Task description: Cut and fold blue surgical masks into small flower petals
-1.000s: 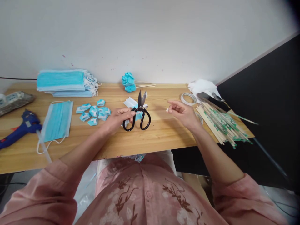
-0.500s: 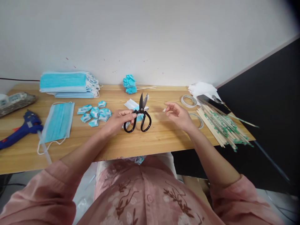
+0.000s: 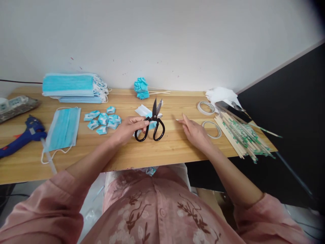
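Note:
My left hand (image 3: 128, 128) is closed on the handles of black scissors (image 3: 153, 120), whose blades point away from me and stand slightly apart. Under the scissors lies a white and blue mask piece (image 3: 142, 110). My right hand (image 3: 194, 130) rests low on the wooden table (image 3: 172, 149), fingers stretched flat toward the left, with a tiny white scrap (image 3: 178, 119) at the fingertips. Several small folded blue pieces (image 3: 103, 120) lie just left of my left hand.
A stack of blue masks (image 3: 72, 88) and a single mask (image 3: 63, 128) lie at the left, with a blue glue gun (image 3: 21, 139). Blue folded flowers on sticks (image 3: 141, 88) lie by the wall. Two tape rolls (image 3: 206, 107), a bundle of wooden sticks (image 3: 241, 135) and white paper (image 3: 220, 93) are at the right.
My right hand has come down from a raised pinch to lie flat on the table. The left hand still holds the scissors in nearly the same place.

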### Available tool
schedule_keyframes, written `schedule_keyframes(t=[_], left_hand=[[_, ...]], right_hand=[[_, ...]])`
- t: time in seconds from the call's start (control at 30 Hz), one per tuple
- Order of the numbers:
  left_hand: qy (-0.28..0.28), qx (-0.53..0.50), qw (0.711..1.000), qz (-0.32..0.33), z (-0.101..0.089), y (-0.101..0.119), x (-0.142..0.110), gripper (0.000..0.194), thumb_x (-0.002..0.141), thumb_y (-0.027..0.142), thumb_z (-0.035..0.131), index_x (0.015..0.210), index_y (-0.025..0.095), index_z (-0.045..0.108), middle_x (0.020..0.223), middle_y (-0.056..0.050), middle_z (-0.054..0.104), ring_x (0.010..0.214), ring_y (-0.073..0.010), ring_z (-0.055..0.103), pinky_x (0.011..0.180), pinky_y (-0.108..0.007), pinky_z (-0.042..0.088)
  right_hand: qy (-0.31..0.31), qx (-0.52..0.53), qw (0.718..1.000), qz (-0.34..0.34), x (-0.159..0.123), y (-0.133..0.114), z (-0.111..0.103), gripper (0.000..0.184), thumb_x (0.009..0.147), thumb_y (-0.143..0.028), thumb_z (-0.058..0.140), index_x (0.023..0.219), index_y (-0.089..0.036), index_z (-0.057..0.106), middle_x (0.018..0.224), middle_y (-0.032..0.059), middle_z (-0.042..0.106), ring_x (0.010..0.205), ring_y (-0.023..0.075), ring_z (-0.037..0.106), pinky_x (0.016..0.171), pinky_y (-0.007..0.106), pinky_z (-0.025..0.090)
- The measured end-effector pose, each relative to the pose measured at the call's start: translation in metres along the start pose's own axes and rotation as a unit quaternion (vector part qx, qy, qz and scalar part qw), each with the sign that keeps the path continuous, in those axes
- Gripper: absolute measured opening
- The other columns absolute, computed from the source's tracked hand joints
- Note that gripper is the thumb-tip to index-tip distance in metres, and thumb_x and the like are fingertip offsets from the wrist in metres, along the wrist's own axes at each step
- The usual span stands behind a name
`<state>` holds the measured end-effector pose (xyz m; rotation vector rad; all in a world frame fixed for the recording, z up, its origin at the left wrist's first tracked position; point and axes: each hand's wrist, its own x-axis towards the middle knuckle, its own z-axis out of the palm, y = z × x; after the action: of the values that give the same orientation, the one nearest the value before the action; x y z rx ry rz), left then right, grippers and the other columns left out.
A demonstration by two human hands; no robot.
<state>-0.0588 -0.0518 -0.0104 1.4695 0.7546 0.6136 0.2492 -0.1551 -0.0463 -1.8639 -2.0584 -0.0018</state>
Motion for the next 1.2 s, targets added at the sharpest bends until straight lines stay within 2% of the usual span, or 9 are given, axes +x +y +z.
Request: schedule_keyframes(t=[0.3, 0.47, 0.67, 1.07, 1.2], left_hand=[[0.006, -0.008, 1.000, 0.001, 0.002, 0.002, 0.000, 0.042, 0.082, 0.052, 0.073, 0.059, 0.018, 0.062, 0.056, 0.001, 0.053, 0.054, -0.0104, 0.040, 0.054, -0.027, 0.029], [-0.004, -0.013, 1.000, 0.005, 0.001, -0.002, 0.001, 0.042, 0.083, 0.052, 0.073, 0.061, 0.017, 0.064, 0.057, 0.001, 0.054, 0.053, -0.0099, 0.039, 0.053, -0.027, 0.028], [0.006, 0.002, 1.000, -0.002, -0.001, -0.003, 0.000, 0.043, 0.083, 0.052, 0.074, 0.061, 0.017, 0.063, 0.058, 0.001, 0.052, 0.056, -0.0105, 0.041, 0.055, -0.026, 0.029], [-0.001, -0.015, 1.000, 0.007, 0.001, 0.000, 0.000, 0.039, 0.083, 0.049, 0.072, 0.061, 0.017, 0.063, 0.058, 0.001, 0.057, 0.055, -0.0102, 0.043, 0.055, -0.027, 0.030], [0.002, -0.011, 1.000, 0.009, 0.001, 0.001, 0.001, 0.040, 0.082, 0.050, 0.072, 0.060, 0.017, 0.063, 0.058, 0.000, 0.056, 0.055, -0.0106, 0.042, 0.055, -0.027, 0.031]], right_hand=[[0.032, 0.019, 0.999, -0.006, 0.001, 0.003, 0.007, 0.050, 0.100, -0.015, 0.039, 0.145, -0.014, 0.059, 0.117, 0.0159, 0.079, 0.110, 0.0328, 0.075, 0.093, 0.053, 0.061], [0.033, 0.020, 0.999, -0.018, 0.004, 0.002, 0.005, 0.044, 0.095, -0.007, 0.041, 0.125, -0.015, 0.072, 0.117, 0.0164, 0.078, 0.110, 0.0312, 0.074, 0.095, 0.050, 0.060], [0.034, 0.012, 0.999, -0.009, 0.007, -0.002, 0.007, 0.044, 0.090, -0.003, 0.043, 0.118, -0.016, 0.075, 0.117, 0.0159, 0.078, 0.110, 0.0313, 0.071, 0.099, 0.050, 0.058], [0.035, -0.008, 0.999, 0.016, 0.012, -0.010, 0.008, 0.041, 0.087, -0.004, 0.045, 0.107, -0.017, 0.079, 0.105, 0.0151, 0.073, 0.104, 0.0315, 0.068, 0.093, 0.047, 0.059], [0.057, 0.012, 0.998, 0.022, 0.012, -0.008, 0.012, 0.039, 0.085, -0.004, 0.046, 0.101, -0.017, 0.079, 0.107, 0.0159, 0.071, 0.107, 0.0327, 0.067, 0.096, 0.051, 0.058]])
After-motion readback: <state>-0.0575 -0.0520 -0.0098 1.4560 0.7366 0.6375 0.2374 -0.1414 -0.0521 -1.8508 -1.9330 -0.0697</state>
